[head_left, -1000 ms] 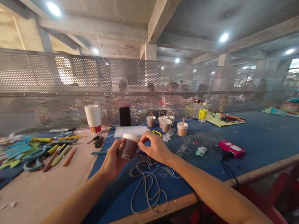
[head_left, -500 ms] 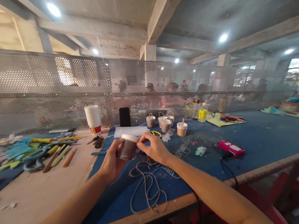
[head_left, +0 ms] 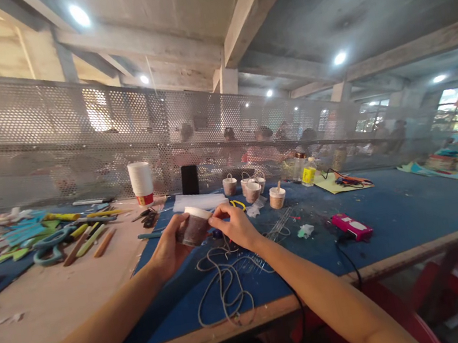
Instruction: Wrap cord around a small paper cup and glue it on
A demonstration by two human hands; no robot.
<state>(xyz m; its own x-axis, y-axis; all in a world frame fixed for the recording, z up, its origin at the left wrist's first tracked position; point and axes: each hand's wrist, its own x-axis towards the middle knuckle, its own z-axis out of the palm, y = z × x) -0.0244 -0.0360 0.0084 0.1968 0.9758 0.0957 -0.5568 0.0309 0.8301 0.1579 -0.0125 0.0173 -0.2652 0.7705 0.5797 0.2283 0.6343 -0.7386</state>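
My left hand (head_left: 170, 248) is wrapped round a small brown-sided paper cup (head_left: 195, 226) with a white rim, held tilted above the blue table mat. At the cup's right side, the thumb and forefinger of my right hand (head_left: 237, 227) are pinched together. Whatever lies between those fingertips is too small to make out. Loops of thin grey cord (head_left: 222, 296) lie on the mat under my hands. Behind them stand several similar brown cups (head_left: 253, 192), some with cord loops on top. Another cup (head_left: 277, 198) has a stick in it.
To the left lie scissors (head_left: 52, 247), clay tools (head_left: 104, 242) and coloured scraps. A stack of white paper cups (head_left: 141, 180) and a black phone (head_left: 189, 180) stand at the back. Rightward are a yellow-labelled bottle (head_left: 309, 174) and a pink box (head_left: 351, 227) with a black cable. A perforated screen (head_left: 120, 149) runs behind.
The view has shifted slightly. My hands keep nearly the same hold on and beside the cup; nothing else has visibly moved.
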